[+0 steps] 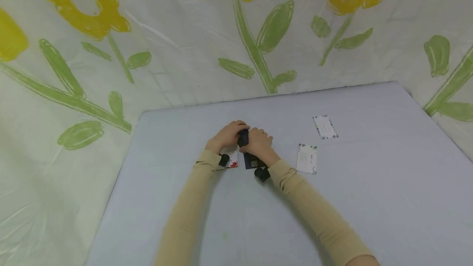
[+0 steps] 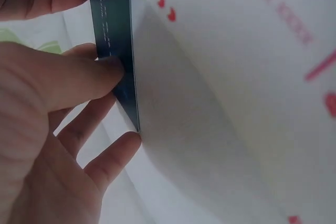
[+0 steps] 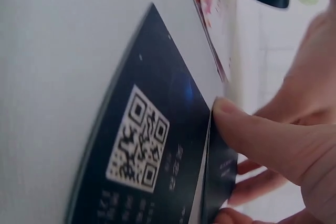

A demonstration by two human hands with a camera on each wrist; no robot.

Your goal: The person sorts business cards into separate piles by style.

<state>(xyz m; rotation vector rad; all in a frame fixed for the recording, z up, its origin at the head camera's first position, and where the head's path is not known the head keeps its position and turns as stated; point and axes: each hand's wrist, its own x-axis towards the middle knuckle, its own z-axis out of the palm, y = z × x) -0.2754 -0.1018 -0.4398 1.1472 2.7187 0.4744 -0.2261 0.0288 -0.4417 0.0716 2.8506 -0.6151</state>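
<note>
My left hand (image 1: 228,135) and right hand (image 1: 258,143) meet above the table, both pinching a small dark card (image 1: 242,138). In the left wrist view the left thumb presses the dark card (image 2: 116,30) against the fingers behind it. Toward the right wrist camera, the right thumb grips a side of the dark card (image 3: 219,169), held at an angle. Beneath it lies another black card (image 3: 152,124) with a white QR code. A white card with red marks (image 1: 233,160) is under the left wrist, partly hidden; its red hearts fill the left wrist view.
Two white cards with leafy borders lie to the right: an upper one (image 1: 325,127) and a lower one (image 1: 307,159). All rest on a pale tabletop (image 1: 166,200). Behind the table hangs a white sheet (image 1: 173,73) with painted yellow flowers. Black wrist cameras sit at both wrists.
</note>
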